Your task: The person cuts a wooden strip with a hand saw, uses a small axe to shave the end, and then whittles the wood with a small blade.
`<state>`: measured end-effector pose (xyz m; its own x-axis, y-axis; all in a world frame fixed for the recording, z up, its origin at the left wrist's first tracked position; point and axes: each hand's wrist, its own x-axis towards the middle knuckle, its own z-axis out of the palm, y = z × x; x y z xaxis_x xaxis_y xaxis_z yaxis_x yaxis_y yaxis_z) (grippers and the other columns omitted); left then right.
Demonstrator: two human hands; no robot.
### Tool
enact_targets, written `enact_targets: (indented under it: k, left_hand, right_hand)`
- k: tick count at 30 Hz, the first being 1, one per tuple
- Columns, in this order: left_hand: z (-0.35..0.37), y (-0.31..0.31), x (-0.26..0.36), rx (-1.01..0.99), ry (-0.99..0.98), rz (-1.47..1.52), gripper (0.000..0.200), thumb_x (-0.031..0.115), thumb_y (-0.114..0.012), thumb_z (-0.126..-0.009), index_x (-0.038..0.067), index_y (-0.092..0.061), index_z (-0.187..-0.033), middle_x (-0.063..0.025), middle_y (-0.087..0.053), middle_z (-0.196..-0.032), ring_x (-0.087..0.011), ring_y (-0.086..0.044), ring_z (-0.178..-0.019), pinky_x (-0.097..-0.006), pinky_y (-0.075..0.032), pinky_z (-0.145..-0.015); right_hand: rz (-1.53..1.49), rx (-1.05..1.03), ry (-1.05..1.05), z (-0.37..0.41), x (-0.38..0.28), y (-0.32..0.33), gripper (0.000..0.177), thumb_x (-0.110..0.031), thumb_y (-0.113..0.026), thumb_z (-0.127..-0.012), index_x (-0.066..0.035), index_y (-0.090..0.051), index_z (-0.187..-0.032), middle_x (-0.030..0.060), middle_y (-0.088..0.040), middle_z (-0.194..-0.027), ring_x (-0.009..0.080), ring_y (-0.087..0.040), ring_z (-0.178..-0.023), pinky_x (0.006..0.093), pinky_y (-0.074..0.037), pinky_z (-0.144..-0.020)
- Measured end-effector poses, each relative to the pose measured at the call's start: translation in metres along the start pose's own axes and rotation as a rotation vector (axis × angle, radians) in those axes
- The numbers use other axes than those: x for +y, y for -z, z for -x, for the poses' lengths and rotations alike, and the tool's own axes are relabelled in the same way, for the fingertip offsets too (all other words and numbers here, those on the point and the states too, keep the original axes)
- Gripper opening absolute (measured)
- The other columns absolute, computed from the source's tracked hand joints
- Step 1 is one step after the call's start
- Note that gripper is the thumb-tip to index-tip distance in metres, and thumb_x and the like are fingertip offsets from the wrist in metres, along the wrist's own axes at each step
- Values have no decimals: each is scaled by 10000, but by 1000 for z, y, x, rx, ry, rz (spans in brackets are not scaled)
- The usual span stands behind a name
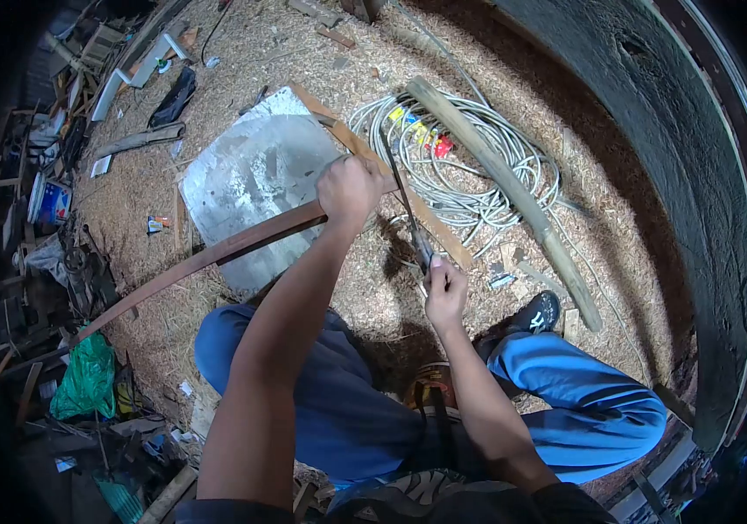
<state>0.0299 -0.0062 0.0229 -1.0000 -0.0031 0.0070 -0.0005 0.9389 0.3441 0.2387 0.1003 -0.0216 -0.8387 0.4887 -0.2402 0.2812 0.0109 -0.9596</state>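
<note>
My left hand is closed around a long, curved brown wooden strip that runs down to the left over the sawdust floor. A thin dark blade-like tool is gripped by its handle in my right hand, its tip reaching up to the strip beside my left hand. I am seated low, in blue trousers, with a black shoe to the right.
A grey metal sheet lies under the strip. A coil of white cable and a long pale pole lie to the right. A dark curved wall bounds the right side. Clutter, a green bag and a paint tin stand at left.
</note>
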Motion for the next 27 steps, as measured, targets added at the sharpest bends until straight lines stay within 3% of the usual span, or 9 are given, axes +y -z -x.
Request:
enact_targets:
  k: [7,11,12,13,14,20,22,24,27]
  left_hand:
    - [3,-1,2,25,-2,-12,277,293,-628,-851,49,-748,-803,-226,-700,-801,-400,-696,-771,-478,-561,-742]
    - [0,-12,-7,33,-19,-21,276,292,-623,-852,51,-752,-817,-222,-703,-809,-399,-696,-773,-479,-559,-744]
    - [3,-11,-6,21,-21,-23,276,292,-623,-852,51,-752,-817,-222,-703,-809,-399,-696,-773,-479,-559,-744]
    - [3,-4,-3,5,-13,-12,275,289,-620,-851,51,-752,-813,-225,-701,-807,-399,-696,-770,-480,-558,-743]
    - [2,0,-1,-6,-4,-2,275,286,-618,-850,50,-752,-809,-227,-700,-804,-399,-696,-766,-481,-557,-741]
    - [-1,-7,-4,31,-5,21,276,281,-610,-846,51,-751,-787,-232,-696,-796,-406,-693,-757,-482,-556,-739]
    - [0,-3,-2,11,9,-5,272,278,-610,-846,54,-752,-791,-231,-696,-796,-406,-692,-761,-484,-555,-743]
    - [-1,-4,-1,-14,9,-34,267,276,-611,-846,56,-753,-795,-230,-696,-797,-407,-692,-766,-485,-554,-746]
    - [3,-14,-7,147,-97,25,272,226,-601,-829,22,-720,-694,-210,-688,-729,-385,-678,-674,-464,-550,-682]
  right_hand:
    - [-27,-62,26,50,42,30,474,-311,-470,-1044,-41,-480,-654,-22,-401,-571,74,-347,-533,292,-279,-499]
    - [-128,-30,51,25,23,11,465,-401,-412,-1052,-54,-525,-762,5,-469,-645,89,-407,-539,268,-307,-501]
    - [-203,17,6,8,37,-5,453,-429,-412,-1052,-45,-533,-845,29,-508,-709,108,-466,-582,244,-382,-534]
    - [-332,84,-111,-5,2,-23,459,-321,-399,-1046,-12,-556,-746,54,-493,-611,152,-460,-569,341,-357,-530]
    - [-334,88,-112,-5,5,-22,459,-321,-399,-1046,-12,-556,-746,54,-493,-611,152,-460,-569,341,-357,-530]
    - [-56,12,47,50,59,26,541,-387,-324,-1050,17,-576,-795,80,-546,-644,163,-477,-578,326,-363,-538]
    - [117,-3,208,55,52,30,498,-400,-328,-1068,24,-560,-948,62,-547,-729,120,-467,-576,263,-378,-516]
    - [-55,-132,152,25,39,18,515,-425,-337,-1063,11,-562,-907,62,-559,-745,120,-462,-557,266,-371,-518]
    - [-251,156,-40,-7,27,-14,524,-447,-355,-1057,-8,-544,-841,55,-557,-743,120,-465,-564,273,-363,-520]
